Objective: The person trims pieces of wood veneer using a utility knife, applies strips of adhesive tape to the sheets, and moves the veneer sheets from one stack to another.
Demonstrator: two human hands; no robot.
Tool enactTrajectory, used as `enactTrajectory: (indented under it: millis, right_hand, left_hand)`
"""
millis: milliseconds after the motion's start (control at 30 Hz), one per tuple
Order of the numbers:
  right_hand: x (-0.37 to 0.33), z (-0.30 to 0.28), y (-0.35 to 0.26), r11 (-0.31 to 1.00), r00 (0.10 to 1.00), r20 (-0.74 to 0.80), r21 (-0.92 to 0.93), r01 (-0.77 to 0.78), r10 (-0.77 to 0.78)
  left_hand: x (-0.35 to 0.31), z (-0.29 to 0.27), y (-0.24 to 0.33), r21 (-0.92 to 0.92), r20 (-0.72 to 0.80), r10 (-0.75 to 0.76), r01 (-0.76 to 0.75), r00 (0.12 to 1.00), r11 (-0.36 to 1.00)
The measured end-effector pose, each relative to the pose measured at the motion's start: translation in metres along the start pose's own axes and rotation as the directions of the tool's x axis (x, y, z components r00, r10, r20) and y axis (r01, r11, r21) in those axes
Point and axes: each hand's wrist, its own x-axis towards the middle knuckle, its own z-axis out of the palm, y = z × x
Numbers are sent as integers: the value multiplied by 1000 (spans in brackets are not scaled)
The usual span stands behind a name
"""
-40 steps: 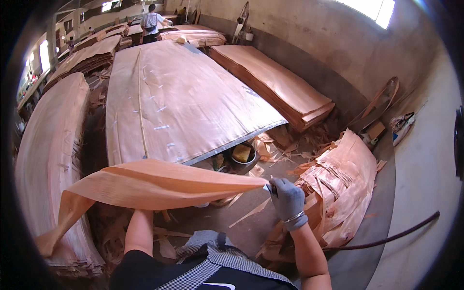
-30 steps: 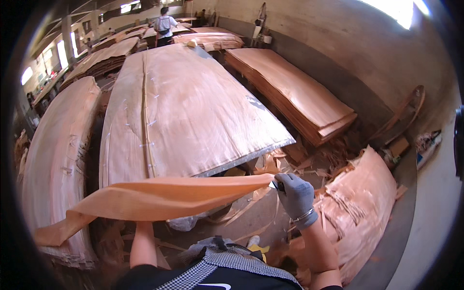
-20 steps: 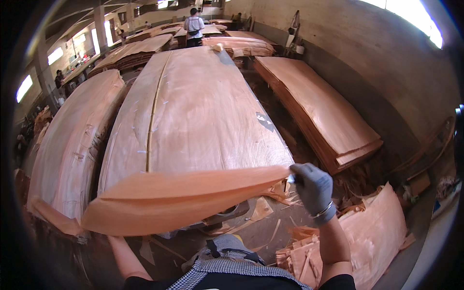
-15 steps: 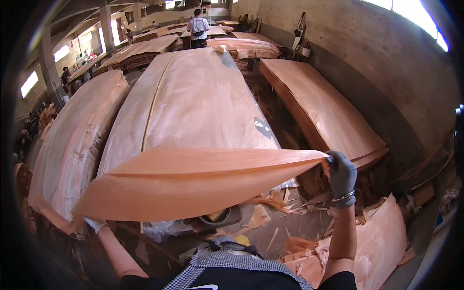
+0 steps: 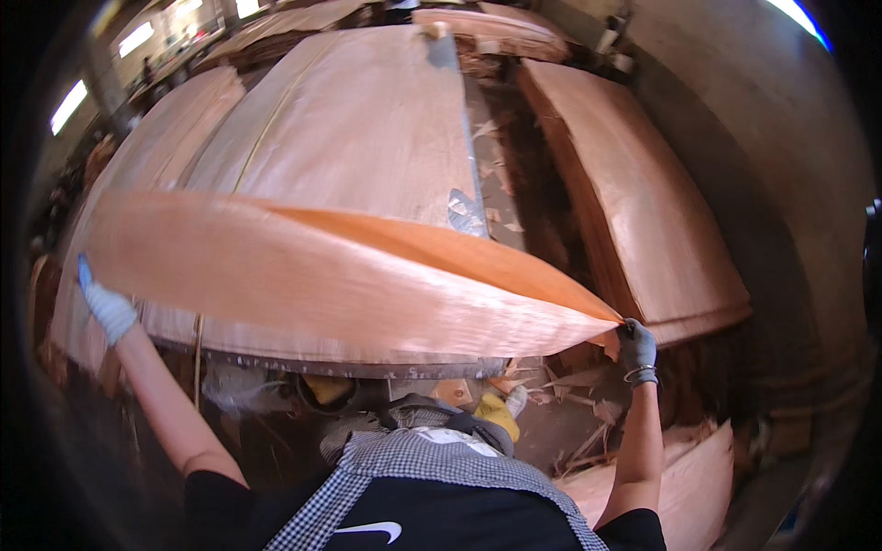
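A long, thin sheet of reddish wood veneer stretches between my hands, lifted and bowed, with a fold opening along its right part. My left hand, in a white glove with blue fingertips, holds the sheet near its left end; its thumb is hidden. My right hand, in a grey glove with a bracelet at the wrist, is closed around the gathered right corner. Beneath the sheet lies a wide veneer-covered table or stack, with a thin yellowish strip running along it. A torn grey patch shows near its right edge.
Another veneer stack stands on the right, beside the wall. A further stack lies at the left. Veneer scraps litter the floor, and a dark bucket stands below the table's near edge. Loose sheets lie at lower right.
My left hand has risen and swung outward to the left, pulling the sheet wider. My right hand has come down slightly. The view has tilted downward.
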Motion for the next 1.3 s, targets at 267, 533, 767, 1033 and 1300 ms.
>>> enactTrajectory:
  millis: [267, 533, 767, 1033, 1300]
  right_hand:
    - [185, -12, 160, 999, 983, 186, -41, 10, -2]
    - [314, 36, 234, 999, 945, 323, 23, 40, -45]
    - [457, 91, 234, 981, 946, 264, 5, 196, -190]
    - [645, 111, 250, 998, 934, 355, -64, -23, 44]
    - [828, 167, 278, 993, 934, 343, -93, -78, 105]
  left_hand:
    - [-114, 169, -25, -82, -47, 64, -68, 997, 994]
    - [-151, 288, -40, -37, -79, 222, -225, 972, 974]
    - [-185, 444, -105, 115, 6, 413, -411, 911, 904]
    - [-163, 654, -237, 315, 113, 457, -468, 882, 825]
    - [-104, 816, -415, 223, 77, 536, -538, 841, 813]
